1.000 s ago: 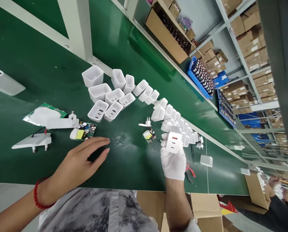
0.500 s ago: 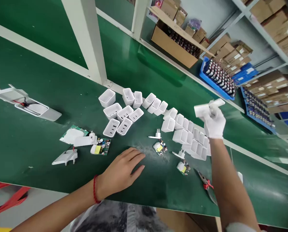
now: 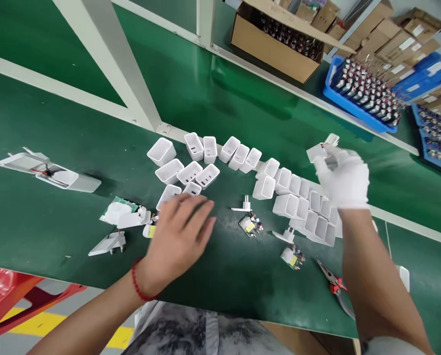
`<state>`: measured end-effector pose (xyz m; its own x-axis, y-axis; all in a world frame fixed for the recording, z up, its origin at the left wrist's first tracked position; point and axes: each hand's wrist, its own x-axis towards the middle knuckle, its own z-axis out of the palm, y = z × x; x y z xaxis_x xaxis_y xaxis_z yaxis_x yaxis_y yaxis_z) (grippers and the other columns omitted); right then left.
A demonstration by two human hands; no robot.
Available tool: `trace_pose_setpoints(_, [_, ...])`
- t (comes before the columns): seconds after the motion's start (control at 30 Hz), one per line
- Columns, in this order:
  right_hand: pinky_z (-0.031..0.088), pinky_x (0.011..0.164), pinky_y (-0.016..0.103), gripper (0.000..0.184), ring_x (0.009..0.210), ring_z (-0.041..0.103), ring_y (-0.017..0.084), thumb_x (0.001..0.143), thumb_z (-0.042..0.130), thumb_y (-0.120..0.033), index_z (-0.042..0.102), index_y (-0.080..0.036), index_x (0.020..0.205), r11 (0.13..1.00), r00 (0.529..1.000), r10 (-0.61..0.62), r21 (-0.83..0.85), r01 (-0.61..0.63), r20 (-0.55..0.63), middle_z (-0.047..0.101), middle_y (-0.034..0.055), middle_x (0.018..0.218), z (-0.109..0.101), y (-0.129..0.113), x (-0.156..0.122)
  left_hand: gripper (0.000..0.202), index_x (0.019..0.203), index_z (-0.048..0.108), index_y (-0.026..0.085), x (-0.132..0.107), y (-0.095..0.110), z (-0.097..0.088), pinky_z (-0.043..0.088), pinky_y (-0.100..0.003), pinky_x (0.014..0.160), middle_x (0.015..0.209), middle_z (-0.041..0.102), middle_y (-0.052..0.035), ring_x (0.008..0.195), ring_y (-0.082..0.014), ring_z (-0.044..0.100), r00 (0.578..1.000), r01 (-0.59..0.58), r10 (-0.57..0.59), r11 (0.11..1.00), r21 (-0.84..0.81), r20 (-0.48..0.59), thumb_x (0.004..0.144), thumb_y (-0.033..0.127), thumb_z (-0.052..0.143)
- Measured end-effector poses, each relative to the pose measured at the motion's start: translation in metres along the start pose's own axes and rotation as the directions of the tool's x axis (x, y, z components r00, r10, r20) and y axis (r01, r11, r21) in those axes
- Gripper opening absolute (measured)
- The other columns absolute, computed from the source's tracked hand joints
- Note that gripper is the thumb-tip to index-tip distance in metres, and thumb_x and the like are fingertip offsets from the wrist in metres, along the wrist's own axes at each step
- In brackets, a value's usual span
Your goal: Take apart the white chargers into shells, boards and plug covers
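Note:
My left hand (image 3: 181,234), bare and slightly smeared by motion, is over the table with its fingers extended and apart, and nothing shows in it. Its fingertips partly cover slotted white charger cases (image 3: 168,194) from my viewpoint; whether they touch cannot be seen. At the right, my gloved right hand (image 3: 342,180) is closed on a white charger case (image 3: 315,152), which has a whitish flap-like part at its top; the glove hides much of it. Below lie circuit boards (image 3: 250,225) wired to white plug covers (image 3: 287,235). Pliers (image 3: 335,288) with red handles rest near my right forearm.
Rows of open white cases (image 3: 287,204) stand along the table's back rail. At the left lie an opened charger (image 3: 54,172), a green board (image 3: 119,212) and a loose plug cover (image 3: 109,242). A cardboard box (image 3: 272,47) and blue tray (image 3: 357,106) of parts sit behind.
My left hand has risen from the tabletop toward the slotted cases and slightly left. My right hand has turned the held case, so more of the glove's back shows. The view has shifted a little.

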<state>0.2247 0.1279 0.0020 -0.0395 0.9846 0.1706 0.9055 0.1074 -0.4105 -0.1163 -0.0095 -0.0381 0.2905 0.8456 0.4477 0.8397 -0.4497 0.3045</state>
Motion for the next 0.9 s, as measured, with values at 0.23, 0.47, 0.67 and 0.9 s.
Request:
trace_pose_setpoints(0.23, [0.05, 0.062, 0.037, 0.059, 0.077, 0.065, 0.029, 0.083, 0.06, -0.055, 0.059, -0.013, 0.124, 0.832, 0.829, -0.045, -0.438, 0.34, 0.558, 0.068, 0.0141, 0.093, 0.05, -0.114, -0.12, 0.013, 0.095, 0.069, 0.017, -0.019, -0.028, -0.01, 0.045, -0.047, 0.068, 0.102, 0.061, -0.0167, 0.099, -0.0391, 0.052, 0.988, 0.107, -0.137, 0.947, 0.302, 0.078, 0.086, 0.024, 0.064])
trace_pose_setpoints(0.47, [0.052, 0.076, 0.038, 0.06, 0.085, 0.065, 0.026, 0.082, 0.059, -0.032, 0.047, -0.013, 0.138, 0.984, 0.865, 0.096, -0.177, -0.008, 0.493, 0.066, 0.0129, 0.1, 0.063, -0.101, -0.117, 0.007, 0.086, 0.067, 0.016, -0.026, -0.009, -0.009, 0.045, -0.056, 0.093, 0.122, 0.049, -0.0178, 0.119, -0.0372, 0.042, 0.998, 0.009, -0.014, 0.997, 0.073, 0.064, 0.088, 0.018, 0.061])
trace_pose_setpoints(0.67, [0.055, 0.076, 0.035, 0.047, 0.081, 0.065, 0.019, 0.073, 0.074, -0.036, 0.06, -0.026, 0.117, 0.544, 0.883, -0.016, 0.745, -0.386, 0.469, 0.068, 0.0027, 0.093, 0.027, -0.079, -0.145, 0.006, 0.091, 0.059, 0.017, -0.046, 0.022, 0.007, 0.04, -0.055, 0.109, 0.142, 0.038, -0.0165, 0.142, -0.037, 0.028, 0.949, -0.015, 0.122, 0.94, -0.342, 0.292, 0.093, 0.02, 0.055])
trace_pose_setpoints(0.9, [0.054, 0.091, 0.042, 0.055, 0.105, 0.065, 0.025, 0.063, 0.083, -0.03, 0.064, -0.031, 0.115, 0.233, 0.92, 0.106, 0.89, -0.393, 0.378, 0.065, 0.0035, 0.118, 0.05, -0.07, -0.182, 0.074, 0.147, 0.022, 0.023, -0.042, 0.013, 0.028, 0.041, -0.044, 0.114, 0.154, 0.034, -0.0133, 0.141, -0.0268, 0.039, 0.856, 0.261, 0.097, 0.766, -0.587, 0.507, 0.087, 0.025, 0.064])
